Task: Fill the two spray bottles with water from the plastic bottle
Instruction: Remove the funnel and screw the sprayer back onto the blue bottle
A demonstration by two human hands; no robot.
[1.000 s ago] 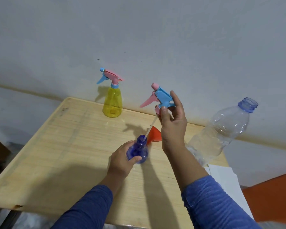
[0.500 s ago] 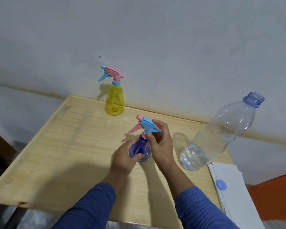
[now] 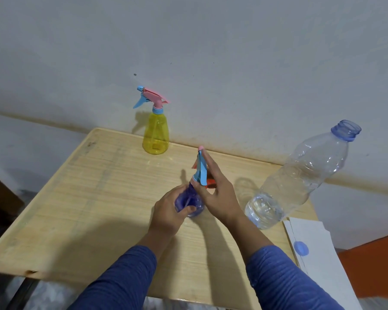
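- Head view: the left hand grips the body of the blue spray bottle, fingers curled round its lower part, and the bottle stands on the wooden surface near its middle
- The right hand holds the blue-and-pink trigger head at the neck of that bottle; thumb and first finger pinch it near the collar, the other fingers lie straight along its side (the head points up and away from the camera)
- A thin dip tube shows through the blue plastic inside the bottle
- A small orange thing sits just behind the right hand, mostly hidden; what it is cannot be told
- The yellow spray bottle stands upright at the far edge of the surface, close to the wall, its pink-and-blue trigger head on, well apart from the hands
- The clear plastic bottle stands to the right of the right hand, uncapped, with water in its bottom part only
- A blue cap lies on white paper at the right edge of the surface, near the plastic bottle's base
- Both arms wear blue sleeves
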